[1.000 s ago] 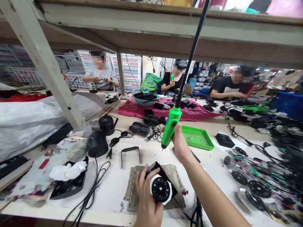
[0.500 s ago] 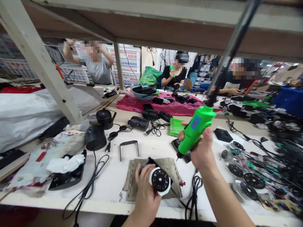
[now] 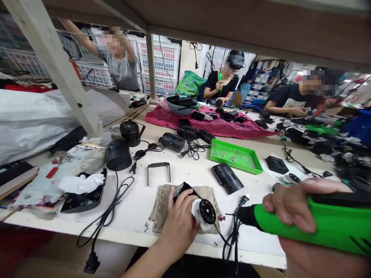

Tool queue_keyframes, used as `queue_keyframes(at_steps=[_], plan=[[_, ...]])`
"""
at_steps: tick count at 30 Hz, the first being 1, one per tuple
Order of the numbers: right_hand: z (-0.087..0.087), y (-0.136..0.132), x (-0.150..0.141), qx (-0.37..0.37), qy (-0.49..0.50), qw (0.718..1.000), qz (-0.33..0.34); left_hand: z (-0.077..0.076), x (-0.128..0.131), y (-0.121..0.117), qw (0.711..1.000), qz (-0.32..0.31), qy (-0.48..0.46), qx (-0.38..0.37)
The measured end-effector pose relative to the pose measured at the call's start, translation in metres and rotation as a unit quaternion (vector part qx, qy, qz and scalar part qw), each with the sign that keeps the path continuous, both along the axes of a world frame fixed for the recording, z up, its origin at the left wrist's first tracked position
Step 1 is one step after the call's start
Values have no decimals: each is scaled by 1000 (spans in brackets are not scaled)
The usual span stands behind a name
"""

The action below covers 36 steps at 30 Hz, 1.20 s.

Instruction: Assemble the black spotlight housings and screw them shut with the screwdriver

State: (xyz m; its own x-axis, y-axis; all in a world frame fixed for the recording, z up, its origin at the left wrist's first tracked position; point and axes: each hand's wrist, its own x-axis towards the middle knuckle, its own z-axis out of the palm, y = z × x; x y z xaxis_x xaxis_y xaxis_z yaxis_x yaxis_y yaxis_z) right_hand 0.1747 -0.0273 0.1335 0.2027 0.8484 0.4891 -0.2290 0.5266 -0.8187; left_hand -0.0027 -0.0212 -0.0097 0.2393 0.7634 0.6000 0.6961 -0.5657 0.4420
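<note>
My left hand is closed round a small black-housed device with a round, dark, dotted disc on a white base at its right end. Under it lies a folded greyish-brown cloth. My right hand grips a green electric screwdriver, held level, its thin bit pointing left toward the disc with a gap between them. A black cord runs from the device along the table. Behind, a black casing half lies near a green tray of small screws.
A thin black bracket stands beyond the cloth. Black cylindrical housings and cords lie at left and centre. A pink sheet carries a blue basket. A slanted post and shelf overhang the table. Several people work opposite.
The green screwdriver has swung from upright above the table down to the lower right, now lying level. The device's disc has turned to face more rightward. The screw tray has come into full view.
</note>
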Motion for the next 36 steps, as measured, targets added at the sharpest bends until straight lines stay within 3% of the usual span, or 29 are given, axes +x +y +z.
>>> queue_keyframes(at_steps=[6, 10, 15, 36], plan=[[2, 1, -11, 3, 12, 1000, 12, 2, -4, 5, 998, -20, 40, -34], [-6, 6, -9, -48, -35, 998, -4, 2, -3, 5, 998, -32, 24, -49], [-15, 7, -9, -55, -60, 996, -30, 1, -3, 5, 998, -31, 21, -55], [-10, 11, -16, -42, -15, 999, 6, 2, -3, 5, 998, -32, 20, -54]])
